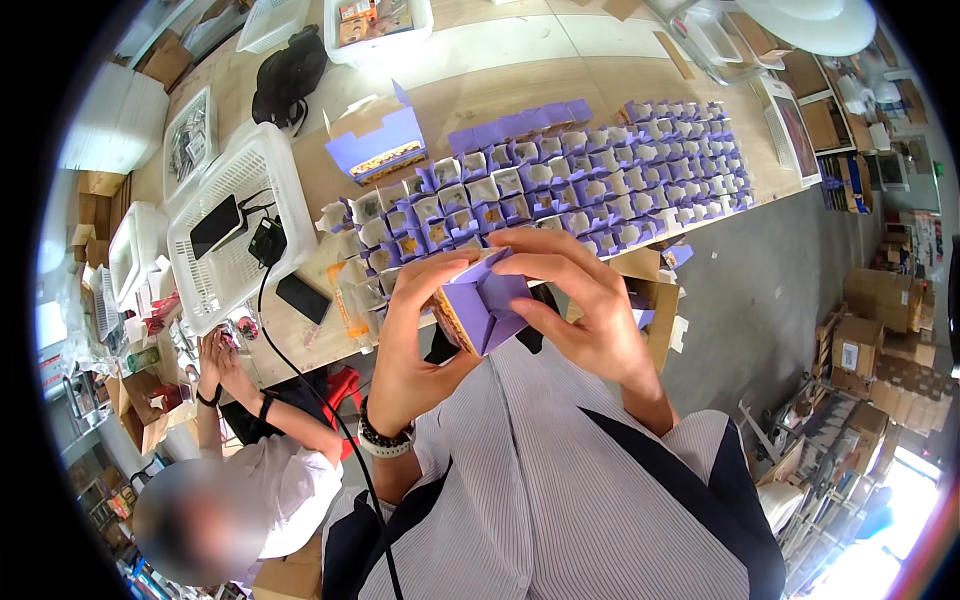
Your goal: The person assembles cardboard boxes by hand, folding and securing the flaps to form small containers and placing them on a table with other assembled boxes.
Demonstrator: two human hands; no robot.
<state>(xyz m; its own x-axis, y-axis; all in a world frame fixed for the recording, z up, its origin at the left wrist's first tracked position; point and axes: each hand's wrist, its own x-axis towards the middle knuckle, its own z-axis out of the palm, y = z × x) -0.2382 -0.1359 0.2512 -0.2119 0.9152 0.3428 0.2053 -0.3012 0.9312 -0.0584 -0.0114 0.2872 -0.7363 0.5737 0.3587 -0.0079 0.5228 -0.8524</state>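
Between my two hands is a small purple cardboard box (pixel 482 305), held in front of my chest with its flaps toward me. My left hand (pixel 415 325) grips its left side, thumb at the lower edge and fingers along the top. On the other side my right hand (pixel 580 300) has its fingers bent over the upper edge and the thumb at the right flap. Just beyond, many small open purple boxes (pixel 600 175) stand in tight rows on the table (pixel 640 75). A larger purple display carton (pixel 378 140) stands open behind them at the left.
A white plastic basket (pixel 285 190) at the left holds a phone and a black adapter, whose cable (pixel 320 400) runs down past me. Another dark phone (pixel 302 298) lies near the table edge. A co-worker (pixel 290 480) sits at the lower left. An open brown carton (pixel 655 310) is at my right.
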